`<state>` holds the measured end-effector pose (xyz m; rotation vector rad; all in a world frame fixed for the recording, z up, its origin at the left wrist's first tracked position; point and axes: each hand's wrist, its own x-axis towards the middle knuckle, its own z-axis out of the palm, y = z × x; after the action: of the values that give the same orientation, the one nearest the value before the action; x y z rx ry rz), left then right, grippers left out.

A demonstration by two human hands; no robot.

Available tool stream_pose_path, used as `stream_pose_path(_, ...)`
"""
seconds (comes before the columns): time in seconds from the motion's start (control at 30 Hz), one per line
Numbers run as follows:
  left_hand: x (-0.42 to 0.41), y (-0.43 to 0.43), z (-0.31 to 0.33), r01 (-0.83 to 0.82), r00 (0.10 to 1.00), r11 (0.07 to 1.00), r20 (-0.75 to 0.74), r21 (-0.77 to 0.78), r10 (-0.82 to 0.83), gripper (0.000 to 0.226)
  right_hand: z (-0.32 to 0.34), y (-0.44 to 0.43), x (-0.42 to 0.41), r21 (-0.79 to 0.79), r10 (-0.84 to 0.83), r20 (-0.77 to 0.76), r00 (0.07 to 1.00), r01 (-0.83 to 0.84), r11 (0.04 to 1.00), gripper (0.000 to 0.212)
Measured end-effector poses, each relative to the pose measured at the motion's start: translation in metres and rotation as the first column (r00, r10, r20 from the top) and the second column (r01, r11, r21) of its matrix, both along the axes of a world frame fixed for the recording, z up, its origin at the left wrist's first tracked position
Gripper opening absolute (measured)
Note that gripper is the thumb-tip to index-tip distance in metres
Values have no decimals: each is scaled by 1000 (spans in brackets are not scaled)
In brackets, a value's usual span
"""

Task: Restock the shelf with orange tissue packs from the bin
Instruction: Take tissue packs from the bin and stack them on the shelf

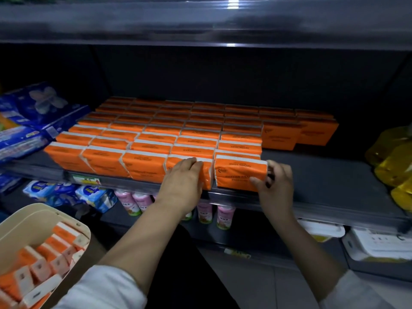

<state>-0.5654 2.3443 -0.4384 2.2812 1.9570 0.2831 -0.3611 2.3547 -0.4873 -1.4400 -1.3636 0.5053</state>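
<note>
Several rows of orange tissue packs (156,139) stand upright on the dark shelf (323,181), filling its left and middle. At the front edge, my right hand (276,181) grips the right end of the front orange tissue pack (239,172), thumb on its face. My left hand (185,177) lies on top of the neighbouring pack (207,172) to its left, fingers curled over its upper edge. A beige bin (20,224) at lower left holds several more orange packs (51,253).
Blue wrapped packs (33,121) crowd the shelf's left end. Yellow bags (394,157) sit at the right end. Below are pink bottles (225,216), blue-white packs (93,196) and white containers (379,244). The shelf above (200,23) overhangs. Bare shelf lies right of the packs.
</note>
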Motion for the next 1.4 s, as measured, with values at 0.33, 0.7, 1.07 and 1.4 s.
stream_pose_path(0.33,-1,1,0,5,1000,1000,15,23,-5,59,-14,5,-4,-2,15,191,982,-14,1000,41)
stream_pose_path(0.7,0,-2,0,1,999,1000,-41,4,-1,63,-5,-7,7,136,-15,396,918,-42,990,59)
stream_pose_path(1.07,-3,-5,5,-17,992,1000,-129,-1,17,61,7,-2,-7,203,2,649,761,-175,963,26)
stream_pose_path(1.4,-47,-38,29,-50,965,984,-247,172,93,38,33,-17,-23,61,-2,757,653,-68,996,39)
